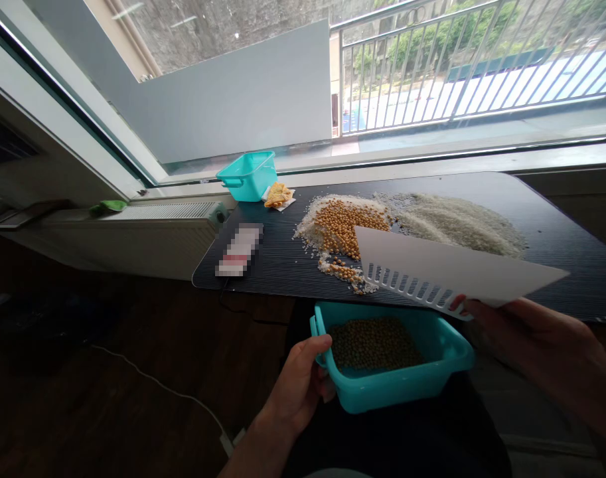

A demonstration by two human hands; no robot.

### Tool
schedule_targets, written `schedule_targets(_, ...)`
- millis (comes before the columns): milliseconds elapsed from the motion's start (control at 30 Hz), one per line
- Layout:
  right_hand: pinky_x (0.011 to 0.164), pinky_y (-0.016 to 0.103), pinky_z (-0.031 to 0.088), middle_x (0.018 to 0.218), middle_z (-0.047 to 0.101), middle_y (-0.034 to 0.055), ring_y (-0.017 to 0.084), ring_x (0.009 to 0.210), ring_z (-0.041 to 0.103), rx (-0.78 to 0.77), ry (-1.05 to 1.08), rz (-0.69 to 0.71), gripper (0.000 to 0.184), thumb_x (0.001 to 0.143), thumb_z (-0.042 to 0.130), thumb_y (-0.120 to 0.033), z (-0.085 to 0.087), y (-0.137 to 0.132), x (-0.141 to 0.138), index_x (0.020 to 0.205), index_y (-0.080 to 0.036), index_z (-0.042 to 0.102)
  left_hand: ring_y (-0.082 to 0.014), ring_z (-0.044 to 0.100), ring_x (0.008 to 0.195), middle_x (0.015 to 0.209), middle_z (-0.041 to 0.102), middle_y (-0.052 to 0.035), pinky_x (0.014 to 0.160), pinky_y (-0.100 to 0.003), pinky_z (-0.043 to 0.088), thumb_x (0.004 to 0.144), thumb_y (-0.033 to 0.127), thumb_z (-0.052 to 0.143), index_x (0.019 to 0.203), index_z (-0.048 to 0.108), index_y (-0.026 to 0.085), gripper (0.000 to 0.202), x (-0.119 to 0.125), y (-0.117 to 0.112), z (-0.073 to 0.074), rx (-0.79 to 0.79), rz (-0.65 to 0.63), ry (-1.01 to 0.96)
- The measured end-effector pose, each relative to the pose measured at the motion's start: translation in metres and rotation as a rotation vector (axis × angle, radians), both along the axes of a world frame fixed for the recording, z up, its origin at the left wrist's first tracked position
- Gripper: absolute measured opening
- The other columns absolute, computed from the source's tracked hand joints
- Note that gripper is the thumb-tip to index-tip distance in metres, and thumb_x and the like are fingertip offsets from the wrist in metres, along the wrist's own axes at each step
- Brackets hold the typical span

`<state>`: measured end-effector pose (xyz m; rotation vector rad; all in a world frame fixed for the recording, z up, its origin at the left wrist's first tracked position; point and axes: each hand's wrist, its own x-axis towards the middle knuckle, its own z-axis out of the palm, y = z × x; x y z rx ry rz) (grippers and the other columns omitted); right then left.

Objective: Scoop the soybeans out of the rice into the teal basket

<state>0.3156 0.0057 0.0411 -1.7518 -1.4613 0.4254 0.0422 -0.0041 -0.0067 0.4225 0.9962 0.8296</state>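
My left hand (pixel 303 378) grips the left end of a turquoise plastic basket (pixel 392 392), thumb over the handle. The basket is below the table's front edge, and a layer of soybeans (pixel 377 342) covers part of its bottom. In my right hand (pixel 526 332) is a thin white plastic scraper (pixel 447 265) with a row of slots along its lower edge. Its left corner reaches over a soybean pile (pixel 345 222), which lies mixed with white rice on the table. A larger rice heap (pixel 456 222) spreads behind the scraper, partly hidden by it.
A second turquoise basket (pixel 250 176) stands at the table's back left, beside a folded yellow cloth or wrapper (pixel 279 195). A phone-like device with a blurred screen (pixel 239 251) lies on the dark table (pixel 283 265), a cable trailing from it. A window (pixel 243 99) and radiator (pixel 168 232) are beyond.
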Motion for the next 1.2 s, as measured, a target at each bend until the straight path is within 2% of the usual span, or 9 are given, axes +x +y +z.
schedule_targets(167, 0.063, 0.031, 0.057, 0.074, 0.074, -0.0027, 0.023, 0.069, 0.069, -0.06, 0.051, 0.04, 0.03, 0.061, 0.061, -0.053, 0.008, -0.003, -0.005, 0.075, -0.029, 0.072, -0.0053, 0.034, 0.031, 0.037, 0.037, 0.0064, 0.033, -0.019, 0.023, 0.069, 0.042, 0.064, 0.047, 0.042, 0.018, 0.04, -0.001, 0.0, -0.003, 0.014, -0.01, -0.005)
schedule_targets(300, 0.059, 0.03, 0.057, 0.069, 0.074, -0.002, 0.022, 0.064, 0.069, -0.075, 0.09, 0.059, 0.029, 0.059, 0.063, -0.052, 0.009, -0.003, -0.006, 0.07, -0.028, 0.072, -0.0054, 0.034, 0.031, 0.038, 0.037, 0.0064, 0.033, -0.019, 0.023, 0.069, 0.042, 0.064, 0.047, 0.043, 0.017, 0.039, -0.001, 0.0, -0.002, 0.013, -0.006, -0.006)
schedule_targets(500, 0.056, 0.027, 0.056, 0.07, 0.073, -0.0038, 0.021, 0.064, 0.068, -0.033, 0.058, 0.105, 0.027, 0.065, 0.06, -0.051, 0.002, 0.002, -0.011, 0.074, -0.029, 0.072, -0.0053, 0.034, 0.032, 0.038, 0.037, 0.0065, 0.033, -0.019, 0.024, 0.07, 0.043, 0.063, 0.047, 0.043, 0.017, 0.04, -0.002, 0.0, -0.003, 0.014, -0.003, -0.005)
schedule_targets(633, 0.051, 0.026, 0.054, 0.069, 0.072, -0.0056, 0.02, 0.061, 0.067, 0.019, 0.033, 0.11, 0.027, 0.069, 0.055, -0.053, 0.003, 0.002, -0.016, 0.072, -0.032, 0.071, -0.0052, 0.034, 0.032, 0.038, 0.036, 0.0066, 0.034, -0.019, 0.024, 0.07, 0.043, 0.063, 0.046, 0.041, 0.018, 0.041, -0.002, 0.0, -0.002, 0.029, -0.012, -0.012)
schedule_targets(800, 0.064, 0.03, 0.056, 0.076, 0.074, -0.002, 0.022, 0.069, 0.069, -0.044, 0.049, 0.062, 0.027, 0.064, 0.062, -0.05, 0.006, -0.004, -0.006, 0.078, -0.028, 0.073, -0.0055, 0.035, 0.032, 0.039, 0.036, 0.0069, 0.033, -0.019, 0.024, 0.069, 0.042, 0.064, 0.048, 0.043, 0.017, 0.039, -0.002, 0.0, 0.002, 0.036, 0.002, -0.011)
schedule_targets(933, 0.077, 0.035, 0.055, 0.084, 0.075, 0.0004, 0.024, 0.076, 0.069, -0.045, 0.051, 0.028, 0.032, 0.064, 0.063, -0.051, -0.007, -0.011, 0.007, 0.083, -0.027, 0.073, -0.0056, 0.035, 0.032, 0.039, 0.036, 0.0072, 0.033, -0.019, 0.023, 0.068, 0.042, 0.066, 0.049, 0.043, 0.017, 0.038, 0.0, 0.0, 0.003, 0.031, 0.01, -0.012)
schedule_targets(1067, 0.082, 0.036, 0.054, 0.085, 0.074, -0.0017, 0.025, 0.08, 0.069, -0.02, 0.069, 0.034, 0.032, 0.068, 0.058, -0.053, -0.015, -0.014, 0.007, 0.085, -0.029, 0.072, -0.0058, 0.035, 0.031, 0.039, 0.036, 0.0074, 0.032, -0.019, 0.022, 0.066, 0.043, 0.067, 0.049, 0.044, 0.018, 0.038, 0.001, 0.001, 0.001, 0.021, 0.026, -0.012)
schedule_targets(1133, 0.076, 0.034, 0.056, 0.083, 0.074, -0.0021, 0.025, 0.077, 0.069, -0.023, 0.053, 0.055, 0.032, 0.067, 0.059, -0.053, -0.014, -0.013, 0.005, 0.083, -0.029, 0.072, -0.0059, 0.036, 0.031, 0.039, 0.036, 0.0072, 0.032, -0.019, 0.022, 0.067, 0.042, 0.067, 0.049, 0.043, 0.018, 0.038, 0.001, 0.001, 0.001, 0.024, 0.028, -0.011)
schedule_targets(1200, 0.064, 0.032, 0.057, 0.077, 0.074, -0.0009, 0.024, 0.069, 0.069, -0.047, 0.04, 0.081, 0.031, 0.063, 0.062, -0.054, -0.013, -0.011, 0.003, 0.077, -0.027, 0.073, -0.0057, 0.035, 0.031, 0.038, 0.036, 0.007, 0.033, -0.019, 0.022, 0.067, 0.042, 0.066, 0.048, 0.043, 0.018, 0.039, 0.0, 0.002, 0.001, 0.029, 0.024, -0.012)
